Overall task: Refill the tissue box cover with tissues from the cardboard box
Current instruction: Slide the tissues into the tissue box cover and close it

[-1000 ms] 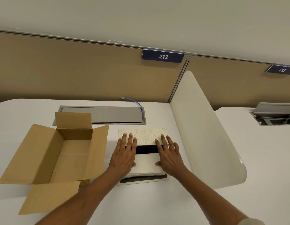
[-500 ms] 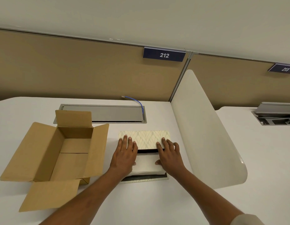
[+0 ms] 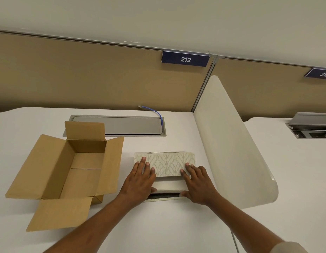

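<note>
The tissue box cover (image 3: 166,164), cream with a leaf pattern, lies tilted over a white stack of tissues (image 3: 168,185) on the desk. A thin metal base edge (image 3: 164,198) shows in front of the stack. My left hand (image 3: 140,181) has its fingers on the cover's left part and its thumb at the stack's front edge. My right hand (image 3: 198,183) holds the right part the same way. To the left stands the open cardboard box (image 3: 54,165) with its flaps spread and nothing visible inside.
A cream curved divider (image 3: 231,143) rises right beside the cover. Behind are a grey cable hatch (image 3: 118,125) in the desk and a blue cable (image 3: 155,112). Tan partition panels with signs 212 and 213 back the desk; a second hatch (image 3: 312,126) is open at far right.
The patterned cover has come down and toward me over the tissues, hiding the dark gap. Both hands moved with it. The cardboard box stayed put.
</note>
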